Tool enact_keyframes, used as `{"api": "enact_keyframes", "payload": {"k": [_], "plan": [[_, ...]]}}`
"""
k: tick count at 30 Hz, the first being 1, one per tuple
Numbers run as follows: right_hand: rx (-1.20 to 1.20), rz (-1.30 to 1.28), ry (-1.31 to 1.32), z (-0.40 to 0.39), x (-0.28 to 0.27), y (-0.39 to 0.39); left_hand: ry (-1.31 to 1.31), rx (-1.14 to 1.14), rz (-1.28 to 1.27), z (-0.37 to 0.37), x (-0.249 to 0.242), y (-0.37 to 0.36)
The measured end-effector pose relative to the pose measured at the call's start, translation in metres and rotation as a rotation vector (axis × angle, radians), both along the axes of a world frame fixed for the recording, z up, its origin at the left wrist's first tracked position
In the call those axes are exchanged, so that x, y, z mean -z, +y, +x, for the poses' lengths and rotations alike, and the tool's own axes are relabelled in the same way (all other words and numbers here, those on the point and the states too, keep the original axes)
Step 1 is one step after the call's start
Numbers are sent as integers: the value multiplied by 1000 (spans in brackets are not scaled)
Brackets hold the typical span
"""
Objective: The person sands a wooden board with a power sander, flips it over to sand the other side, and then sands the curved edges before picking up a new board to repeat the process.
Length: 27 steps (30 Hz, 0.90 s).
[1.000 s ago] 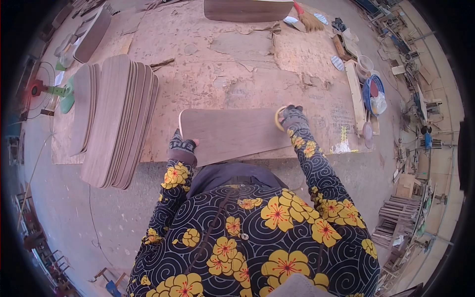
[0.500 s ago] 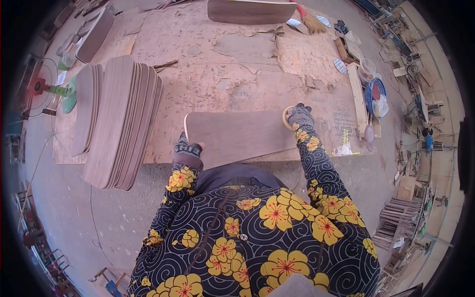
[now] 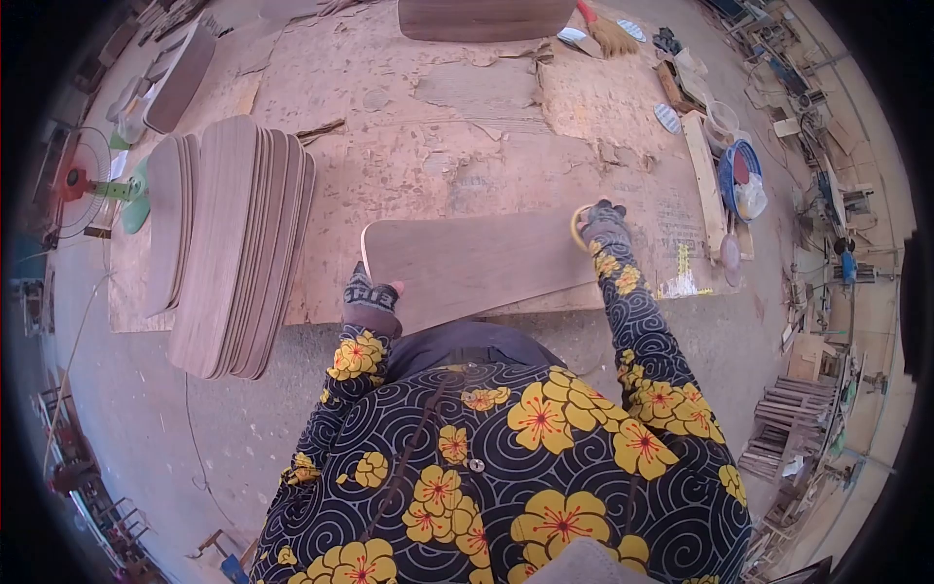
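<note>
A curved brown wooden board (image 3: 477, 263) lies slanted across the near edge of the worktable. My left hand (image 3: 372, 300), in a patterned grey glove with bare fingertips, grips the board's lower left corner. At the board's right end, my right hand (image 3: 605, 222), also gloved, is closed on a yellow ring-shaped thing (image 3: 579, 228). That thing rests against the board's end, and the hand covers part of it; its exact kind cannot be told. Left of the board stands a stack of similar wooden boards (image 3: 229, 253).
The worktable (image 3: 389, 165) has a torn, worn surface. Another board (image 3: 486, 19) and a straw brush (image 3: 611, 37) lie at the back. A blue basket (image 3: 736, 180) sits at the right beside a wooden strip (image 3: 702, 175). A fan (image 3: 78, 180) stands at the left.
My right hand has slid a little to the right with the yellow ring-shaped thing, along the board's end. My left hand keeps its grip. The whole view has shifted slightly.
</note>
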State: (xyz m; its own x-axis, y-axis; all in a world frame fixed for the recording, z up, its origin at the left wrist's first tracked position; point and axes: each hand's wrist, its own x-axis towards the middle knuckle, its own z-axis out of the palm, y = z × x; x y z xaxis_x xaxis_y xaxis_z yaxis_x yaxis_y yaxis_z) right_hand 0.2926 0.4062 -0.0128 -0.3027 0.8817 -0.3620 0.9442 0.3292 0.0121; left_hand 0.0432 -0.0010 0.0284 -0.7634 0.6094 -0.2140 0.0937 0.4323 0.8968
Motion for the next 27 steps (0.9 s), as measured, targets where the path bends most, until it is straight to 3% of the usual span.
{"api": "enact_keyframes", "payload": {"k": [2, 4, 7, 8, 10, 12, 14, 16, 19, 21, 25, 27], "plan": [[49, -26, 51, 6, -3, 4, 16, 8, 1, -2, -1, 3], [140, -145, 177, -9, -39, -25, -229, -124, 18, 3, -42, 20], [170, -140, 246, -7, -14, -30, -219, -93, 117, -6, -15, 17], [418, -216, 428, -14, -9, -28, -230, -94, 105, -7, -15, 16], [630, -253, 598, -12, -6, -24, -246, -96, 87, -9, -15, 17], [548, -186, 571, 8, -5, -6, -241, -125, 83, -6, -17, 20], [117, 32, 72, 11, -40, -19, -218, -122, 82, -6, -23, 21], [533, -174, 498, 14, -7, -7, -180, -82, 84, -7, -31, 23], [306, -141, 254, 34, 18, -12, -181, -94, 123, -4, -38, 26], [83, -32, 43, 22, -36, -38, -156, -84, 67, -7, -36, 27], [165, 32, 51, 24, -52, -27, -157, -129, 19, -12, -25, 27], [-44, 20, 8, 29, -67, -39, -200, -120, 62, -10, -37, 32]]}}
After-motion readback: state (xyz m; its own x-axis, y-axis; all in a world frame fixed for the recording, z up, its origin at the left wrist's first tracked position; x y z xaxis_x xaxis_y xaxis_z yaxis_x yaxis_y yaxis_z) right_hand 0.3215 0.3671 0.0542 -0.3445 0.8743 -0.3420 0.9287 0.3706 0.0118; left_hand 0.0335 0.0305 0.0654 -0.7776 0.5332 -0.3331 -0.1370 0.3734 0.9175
